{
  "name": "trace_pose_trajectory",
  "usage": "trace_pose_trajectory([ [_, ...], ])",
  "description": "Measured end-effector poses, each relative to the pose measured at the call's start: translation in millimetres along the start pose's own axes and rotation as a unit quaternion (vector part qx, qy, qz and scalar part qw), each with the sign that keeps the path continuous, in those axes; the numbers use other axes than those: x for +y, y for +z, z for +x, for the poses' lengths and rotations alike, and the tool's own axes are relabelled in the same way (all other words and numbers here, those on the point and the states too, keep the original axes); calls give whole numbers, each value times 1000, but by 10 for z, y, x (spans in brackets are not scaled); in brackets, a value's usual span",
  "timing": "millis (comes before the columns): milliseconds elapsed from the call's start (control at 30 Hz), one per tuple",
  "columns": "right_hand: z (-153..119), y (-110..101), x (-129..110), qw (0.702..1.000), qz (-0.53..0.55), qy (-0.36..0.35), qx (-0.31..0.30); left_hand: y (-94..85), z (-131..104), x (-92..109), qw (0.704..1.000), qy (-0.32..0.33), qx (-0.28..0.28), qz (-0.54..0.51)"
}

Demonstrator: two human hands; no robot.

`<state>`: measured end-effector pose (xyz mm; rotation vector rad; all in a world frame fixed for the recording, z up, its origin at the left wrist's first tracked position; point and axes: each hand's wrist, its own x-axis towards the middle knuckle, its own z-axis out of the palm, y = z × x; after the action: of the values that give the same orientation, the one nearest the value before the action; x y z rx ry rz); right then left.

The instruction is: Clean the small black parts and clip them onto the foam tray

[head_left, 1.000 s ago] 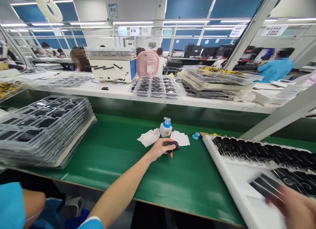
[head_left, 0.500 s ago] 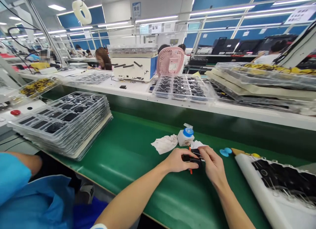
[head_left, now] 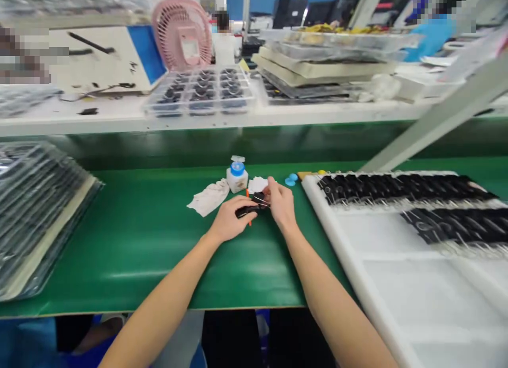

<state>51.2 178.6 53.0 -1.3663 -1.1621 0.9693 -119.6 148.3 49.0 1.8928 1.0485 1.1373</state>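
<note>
Slim and black, a small device part (head_left: 245, 211) is gripped between the thumb and fingers of my left hand (head_left: 231, 218). At its right end sits a black binder clip (head_left: 260, 198) with thin silver wire handles. My right hand (head_left: 281, 203) is closed on the clip, fingertips pinched together. An orange strip (head_left: 250, 221) sticks out below the part. Just beyond the hands are a white bottle with a blue top (head_left: 237, 177), its lid flipped up, and a white paper (head_left: 257, 185). A crumpled white cloth (head_left: 209, 197) lies left of the bottle.
Right of my hands, a white foam tray (head_left: 381, 236) holds rows of black parts with binder clips (head_left: 397, 188). Blue round pieces (head_left: 291, 180) lie nearby. Stacked clear trays (head_left: 43, 220) stand at left. A shelf (head_left: 119, 112) runs behind, with a slanted post (head_left: 420, 103) at right.
The view has swung right and down, showing more of the foam tray. Both hands still hold the black part and clip together in front of the bottle.
</note>
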Motion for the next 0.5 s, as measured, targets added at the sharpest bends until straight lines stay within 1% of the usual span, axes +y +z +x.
trace_pose_trajectory([
  [133, -4, -17, 22, 999, -28, 0, -17, 17, 21, 28, 1000, -21, 7, -17],
  [333, 50, -43, 51, 982, -181, -16, -41, 3, 31, 20, 999, -38, -14, -21],
  [400, 97, -67, 65, 975, -219, -17, -32, -32, 44, 0, 997, -64, -18, -43],
  [500, 166, -126, 90, 965, -261, -20, -13, -108, 72, -23, 988, -127, -17, -91],
])
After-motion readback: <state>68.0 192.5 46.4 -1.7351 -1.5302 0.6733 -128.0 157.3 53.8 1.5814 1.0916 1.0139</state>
